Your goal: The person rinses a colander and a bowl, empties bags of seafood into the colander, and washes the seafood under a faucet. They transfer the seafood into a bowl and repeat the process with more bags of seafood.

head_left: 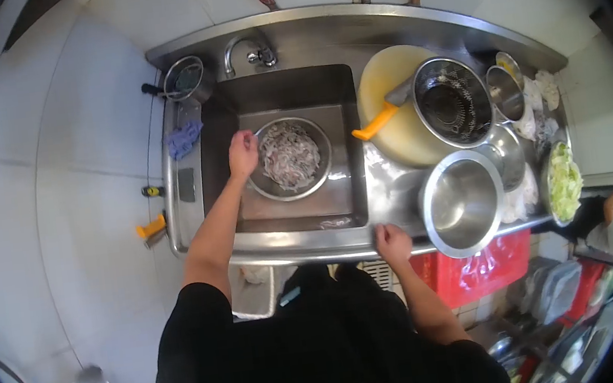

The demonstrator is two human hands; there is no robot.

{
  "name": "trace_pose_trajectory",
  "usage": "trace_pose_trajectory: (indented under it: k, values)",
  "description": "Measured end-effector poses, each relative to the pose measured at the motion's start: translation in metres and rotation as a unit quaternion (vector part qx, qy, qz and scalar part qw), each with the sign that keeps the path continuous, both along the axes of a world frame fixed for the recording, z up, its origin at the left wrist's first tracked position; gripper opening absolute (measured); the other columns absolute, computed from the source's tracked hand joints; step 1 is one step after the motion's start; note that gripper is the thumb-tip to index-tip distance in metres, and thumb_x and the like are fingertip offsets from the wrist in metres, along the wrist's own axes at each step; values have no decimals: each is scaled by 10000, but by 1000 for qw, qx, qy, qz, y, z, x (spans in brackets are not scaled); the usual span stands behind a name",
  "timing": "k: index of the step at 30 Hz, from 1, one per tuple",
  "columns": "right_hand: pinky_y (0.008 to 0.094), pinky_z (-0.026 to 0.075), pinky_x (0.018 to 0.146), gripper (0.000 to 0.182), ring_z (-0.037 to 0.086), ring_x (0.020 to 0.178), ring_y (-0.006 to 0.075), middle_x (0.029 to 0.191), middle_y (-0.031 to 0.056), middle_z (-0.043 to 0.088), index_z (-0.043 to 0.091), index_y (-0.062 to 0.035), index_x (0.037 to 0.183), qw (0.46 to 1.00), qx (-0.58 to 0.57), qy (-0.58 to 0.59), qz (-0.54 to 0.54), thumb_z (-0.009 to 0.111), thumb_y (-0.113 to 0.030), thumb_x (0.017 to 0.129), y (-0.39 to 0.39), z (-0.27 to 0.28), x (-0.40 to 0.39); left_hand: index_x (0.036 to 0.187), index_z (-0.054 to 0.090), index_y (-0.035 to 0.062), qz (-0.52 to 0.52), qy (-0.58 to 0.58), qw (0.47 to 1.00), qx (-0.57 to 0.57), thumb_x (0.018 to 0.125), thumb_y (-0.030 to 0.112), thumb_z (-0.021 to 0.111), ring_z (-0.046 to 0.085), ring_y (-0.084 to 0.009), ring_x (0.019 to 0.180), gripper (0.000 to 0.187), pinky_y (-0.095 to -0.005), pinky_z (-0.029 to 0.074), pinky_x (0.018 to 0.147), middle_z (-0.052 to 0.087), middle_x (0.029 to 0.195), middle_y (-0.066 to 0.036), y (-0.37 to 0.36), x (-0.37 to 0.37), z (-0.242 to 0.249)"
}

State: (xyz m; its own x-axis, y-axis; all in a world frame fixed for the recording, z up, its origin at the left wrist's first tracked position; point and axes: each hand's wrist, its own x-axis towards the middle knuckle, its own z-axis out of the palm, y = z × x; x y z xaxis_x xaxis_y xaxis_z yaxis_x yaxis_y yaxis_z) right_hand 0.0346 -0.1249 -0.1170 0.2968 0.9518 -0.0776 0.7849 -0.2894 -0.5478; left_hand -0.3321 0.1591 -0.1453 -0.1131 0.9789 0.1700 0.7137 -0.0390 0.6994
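Note:
In the sink (345, 195) stands a metal bowl (328, 160), filled with pale grey-pink strips (290, 155) that look like raw sliced meat or seafood. My left hand (243, 153) is at the left side of this bowl, its fingers closed at the rim. Curled into a loose fist, my right hand (393, 243) rests at the front edge of the counter, right of the sink. A faucet (231, 58) curves over the back of the basin.
Right of the sink lie a round cutting board (377, 85), a cleaver with an orange handle (376, 121), a colander (453, 101) and a large steel bowl (463, 204). Chopped greens (564, 181) fill a container at the far right. A pot (188, 80) and purple cloth (184, 139) sit left.

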Motion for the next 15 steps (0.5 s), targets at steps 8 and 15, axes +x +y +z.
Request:
trace_pose_trajectory:
  k: [8,15]
  values:
    - [464,470,521,290,590,595,370,667,148,581,559,-89,666,999,-13,-49,-20,575,-291,873,9,-2,-2,1427,338,150,-47,-337,918,-204,920,167,614,608,-182,946,577,-307,526,800,560,1083,-60,226,-5,-1]
    - [450,488,580,235,605,664,346,701,125,590,567,-74,685,996,-70,-42,-37,572,-240,850,18,9,-1,1324,469,83,-161,-335,905,-205,931,207,621,623,-117,761,440,-246,537,680,605,949,-43,290,-11,-37]
